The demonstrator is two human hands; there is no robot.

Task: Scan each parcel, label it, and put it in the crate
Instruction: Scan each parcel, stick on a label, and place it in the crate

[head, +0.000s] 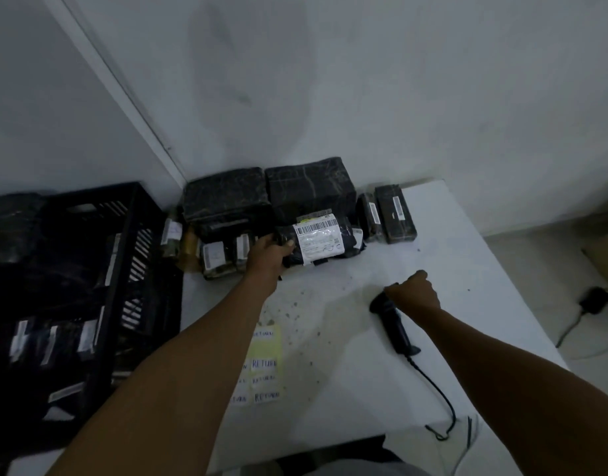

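Closest to me, both forearms reach out over the white table (450, 235). On my left hand (266, 257) the fingers are wrapped around the near-left end of a black parcel (316, 240), thumb on top beside its white shipping label (318, 237). My right hand (412, 292) is curled over the head of the black scanner (395, 321), whose handle runs back toward me with its cable (436, 389) trailing to the table edge. Beyond that parcel sits the pile of other black parcels (268, 197) against the wall, and the black crate (130, 269) stands to the left, already holding several labelled packets. Return stickers (264, 364) lie on the table under my left forearm. The held parcel lies near the table's far-left part, long axis running left to right, label up, barcode along the far edge. My worry: the soft wrapping could slip from an end grip and sag, folding the barcode away from the scanner, and my left forearm could drag the stickers as I pull back.
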